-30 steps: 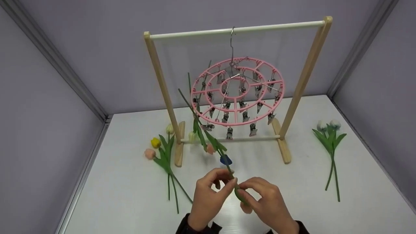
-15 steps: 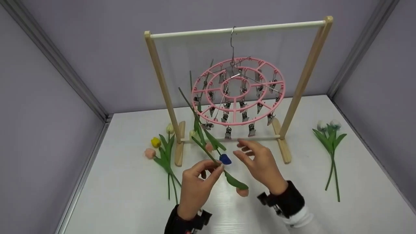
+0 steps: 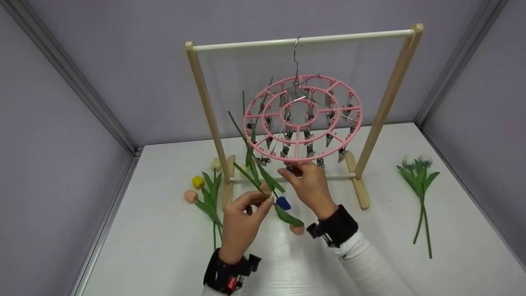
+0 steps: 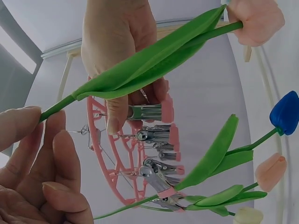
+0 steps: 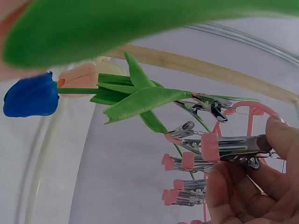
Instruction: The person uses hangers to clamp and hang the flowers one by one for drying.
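My left hand (image 3: 242, 224) pinches the green stem of an artificial pink tulip (image 3: 296, 229) between thumb and fingertips. The tulip slants, its bloom low and to the right of the hand and its bare stem end up to the left. My right hand (image 3: 314, 191) is at the front rim of a round pink clip hanger (image 3: 361, 112), pinching a metal clip (image 5: 233, 147) with pink tips. Whether that clip's jaws are parted is hard to tell. Beside it, a blue tulip (image 3: 282, 202) hangs bloom-down from a clip, near another pink tulip (image 4: 271, 172) and a pale one (image 4: 247, 216).
The hanger hooks over the white bar (image 3: 254, 43) of a wooden stand (image 3: 388, 98). On the white table (image 3: 164, 255), pink, yellow and cream tulips (image 3: 211, 197) lie at left. White tulips (image 3: 421, 181) lie at right. Several other metal clips (image 3: 343, 154) dangle from the hanger.
My right hand has let go of the pink tulip, moved up and forward, and taken hold of a clip. My left hand, still pinching the stem, has moved slightly left and forward.
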Demonstrator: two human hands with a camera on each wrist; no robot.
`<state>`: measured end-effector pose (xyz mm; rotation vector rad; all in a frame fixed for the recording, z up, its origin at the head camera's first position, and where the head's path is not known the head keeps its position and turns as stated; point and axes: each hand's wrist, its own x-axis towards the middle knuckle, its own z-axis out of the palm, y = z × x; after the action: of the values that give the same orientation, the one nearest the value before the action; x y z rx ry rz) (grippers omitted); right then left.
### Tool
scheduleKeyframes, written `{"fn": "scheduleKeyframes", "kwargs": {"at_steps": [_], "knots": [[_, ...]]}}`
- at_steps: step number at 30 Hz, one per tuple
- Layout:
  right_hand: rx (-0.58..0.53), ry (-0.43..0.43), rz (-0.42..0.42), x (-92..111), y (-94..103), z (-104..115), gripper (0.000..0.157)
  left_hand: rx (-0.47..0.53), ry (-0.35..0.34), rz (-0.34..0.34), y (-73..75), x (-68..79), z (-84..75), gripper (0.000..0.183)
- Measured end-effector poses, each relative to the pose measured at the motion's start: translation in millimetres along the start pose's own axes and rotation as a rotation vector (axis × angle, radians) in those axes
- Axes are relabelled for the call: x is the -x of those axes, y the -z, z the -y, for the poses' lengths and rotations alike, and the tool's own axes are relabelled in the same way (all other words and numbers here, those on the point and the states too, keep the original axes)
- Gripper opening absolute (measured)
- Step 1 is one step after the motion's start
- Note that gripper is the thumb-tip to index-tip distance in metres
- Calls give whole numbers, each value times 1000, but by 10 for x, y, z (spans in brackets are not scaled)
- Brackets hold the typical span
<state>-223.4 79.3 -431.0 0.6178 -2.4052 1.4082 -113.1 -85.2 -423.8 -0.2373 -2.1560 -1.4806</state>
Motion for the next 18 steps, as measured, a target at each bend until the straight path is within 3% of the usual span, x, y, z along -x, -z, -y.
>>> {"fn": "scheduleKeyframes", "kwargs": {"at_steps": [4,8,14,18], "knots": [[-19,-12,-1,-1,24,-18,15,-12,-2,3,-4,-80,52,15],[-130,-35,-20,22,47,-56,13,-4,6,10,-32,-158,87,15],[-459,-193,-62,82,64,-97,20,19,21,23,-83,-232,122,15],[-643,-256,-99,111,55,-75,23,13,34,25,-107,-269,127,11]]}}
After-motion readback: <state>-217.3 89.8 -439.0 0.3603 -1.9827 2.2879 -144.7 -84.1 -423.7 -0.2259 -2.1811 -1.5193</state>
